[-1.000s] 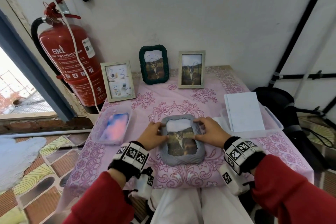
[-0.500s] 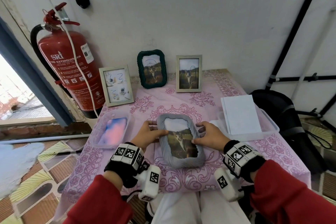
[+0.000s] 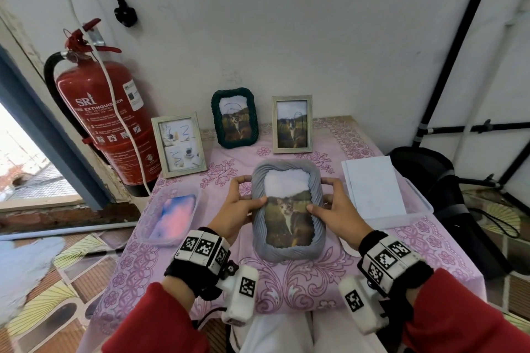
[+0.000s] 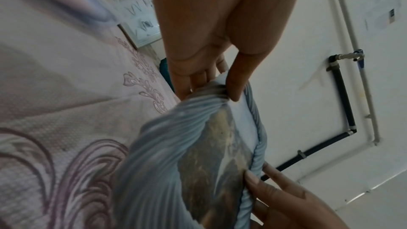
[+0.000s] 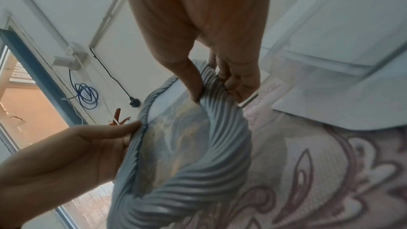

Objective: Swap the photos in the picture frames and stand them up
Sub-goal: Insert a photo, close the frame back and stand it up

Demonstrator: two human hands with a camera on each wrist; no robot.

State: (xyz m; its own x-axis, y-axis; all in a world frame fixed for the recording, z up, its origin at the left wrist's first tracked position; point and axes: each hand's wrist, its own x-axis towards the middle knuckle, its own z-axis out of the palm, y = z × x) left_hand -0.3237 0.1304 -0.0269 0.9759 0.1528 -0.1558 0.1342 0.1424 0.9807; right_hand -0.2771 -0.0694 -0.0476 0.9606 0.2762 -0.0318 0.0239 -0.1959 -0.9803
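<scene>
While the grey ribbed frame (image 3: pixel 288 243) stood tilted on the pink patterned surface (image 3: pixel 315 284), its lower edge resting on the cloth and its top lifted toward the wall, both hands had hold of it by the sides. The left hand (image 3: pixel 235 209) gripped the left rim, thumb (image 4: pixel 236 83) curled over the front edge and touching the cat photo (image 3: pixel 288 221), the other fingers behind the rim. The right hand (image 3: pixel 335 209) mirrored it on the right rim, thumb (image 5: pixel 191 83) pressed at the inner edge of the ribbing and the fingers wrapped round the back, so each grip was closed on the frame and neither was slack. The photo sat inside the frame's opening with a white strip showing above it. In the right wrist view a thin white edge poked out behind the frame near the fingers; what it belonged to could not be told. Against the wall at the far edge of the surface stood three more frames, upright and apart from one another: a pale wooden frame (image 3: pixel 179 146) with small sketches at the left, a dark green ribbed frame (image 3: pixel 235 117) in the middle, and a second pale frame (image 3: pixel 292 123) with a cat picture at the right. A clear tray (image 3: pixel 169 215) holding a pink and blue picture lay left of the hands, and a clear tray (image 3: pixel 418 209) with white sheets (image 3: pixel 372 186) lay to the right. A red fire extinguisher (image 3: pixel 106 117) stood against the wall beside the surface
</scene>
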